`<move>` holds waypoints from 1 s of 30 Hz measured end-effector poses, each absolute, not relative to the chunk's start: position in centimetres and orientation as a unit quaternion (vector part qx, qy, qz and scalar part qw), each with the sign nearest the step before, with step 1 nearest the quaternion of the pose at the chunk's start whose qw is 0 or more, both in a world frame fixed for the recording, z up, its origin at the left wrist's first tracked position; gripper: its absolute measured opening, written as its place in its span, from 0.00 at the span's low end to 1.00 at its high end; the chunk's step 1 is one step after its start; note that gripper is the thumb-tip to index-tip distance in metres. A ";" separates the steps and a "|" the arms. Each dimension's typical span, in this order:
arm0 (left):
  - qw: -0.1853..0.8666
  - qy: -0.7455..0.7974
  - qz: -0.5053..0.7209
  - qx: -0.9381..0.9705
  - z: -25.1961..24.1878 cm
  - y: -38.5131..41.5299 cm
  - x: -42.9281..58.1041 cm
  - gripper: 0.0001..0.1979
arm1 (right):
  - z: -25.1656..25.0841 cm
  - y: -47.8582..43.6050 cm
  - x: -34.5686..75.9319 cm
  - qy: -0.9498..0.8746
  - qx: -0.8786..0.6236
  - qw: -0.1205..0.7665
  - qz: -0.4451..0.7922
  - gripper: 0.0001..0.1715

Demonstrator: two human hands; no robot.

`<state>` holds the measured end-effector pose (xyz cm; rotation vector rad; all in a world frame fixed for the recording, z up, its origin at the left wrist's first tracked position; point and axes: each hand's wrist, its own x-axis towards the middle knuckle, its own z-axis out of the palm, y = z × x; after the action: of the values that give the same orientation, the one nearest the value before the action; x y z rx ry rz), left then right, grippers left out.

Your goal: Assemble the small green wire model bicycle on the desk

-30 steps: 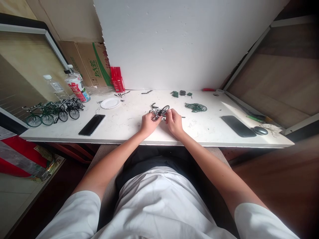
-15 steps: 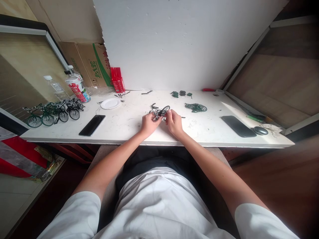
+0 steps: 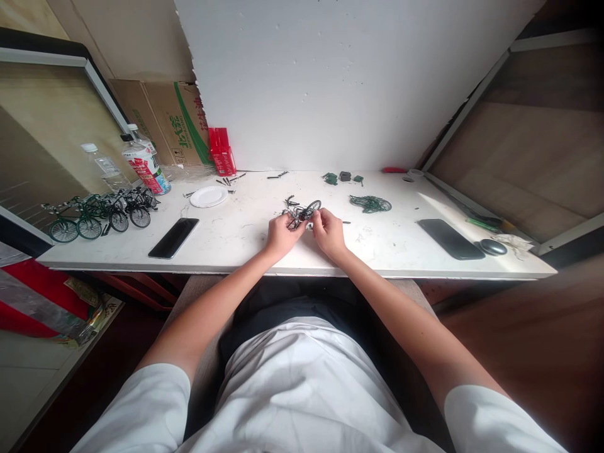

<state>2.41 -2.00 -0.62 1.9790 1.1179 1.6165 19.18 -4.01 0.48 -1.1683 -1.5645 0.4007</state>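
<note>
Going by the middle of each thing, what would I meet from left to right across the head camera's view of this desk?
Row of small bicycles, phone, white plate, left hand, held bicycle, right hand, green tangle, dark flat slab, rounded dark object.

Across the table (image 3: pixel 226 239)
Toy bicycles (image 3: pixel 116 204) stand near the left edge, bottles (image 3: pixel 145 168) behind them; the held bicycle (image 3: pixel 306 212) is near the front edge's middle, parts (image 3: pixel 370 203) bundled to its right; a mouse (image 3: pixel 493 247) near the front right corner.
</note>
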 end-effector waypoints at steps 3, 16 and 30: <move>0.177 0.395 0.572 0.697 -0.6 -2.0 2.4 0.12 | 0.6 -4.1 19.2 -0.661 -0.494 0.539 0.168 0.35; 0.182 0.393 0.571 0.697 -0.5 -2.1 2.4 0.12 | 0.6 -4.2 19.2 -0.663 -0.497 0.534 0.169 0.34; 0.179 0.397 0.568 0.698 -0.5 -2.1 2.5 0.12 | 0.6 -4.1 19.2 -0.663 -0.500 0.531 0.166 0.35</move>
<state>2.46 -2.14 -0.49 1.9740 1.1237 1.6071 19.18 -4.10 0.58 -1.1938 -1.5825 0.3955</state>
